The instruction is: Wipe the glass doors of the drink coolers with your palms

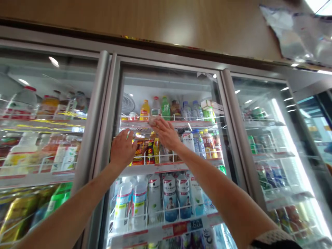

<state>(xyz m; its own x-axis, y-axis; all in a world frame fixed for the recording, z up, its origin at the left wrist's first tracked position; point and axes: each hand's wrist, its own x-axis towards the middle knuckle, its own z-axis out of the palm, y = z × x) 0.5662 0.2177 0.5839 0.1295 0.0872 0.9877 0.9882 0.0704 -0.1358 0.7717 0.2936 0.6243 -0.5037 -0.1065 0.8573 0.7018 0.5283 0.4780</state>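
My right hand [166,133] reaches up to the glass door [166,74] of a drinks fridge, at the height of the upper shelf. Under its stretched fingertips is a small pale crumpled wad [154,120], perhaps tissue or cloth; blur hides its exact kind. To the left, my left hand [123,147] is raised near the door's left frame [107,138], fingers spread, holding nothing. Behind the glass, bottles stand in rows, among them an orange bottle [144,110] and a green bottle [165,108] on the upper shelf.
Closed glass doors flank this one, with a metal handle bar [97,114] on the left and another upright [238,138] on the right. A wooden panel [155,20] runs above. Clear plastic sheeting [298,38] hangs at the upper right.
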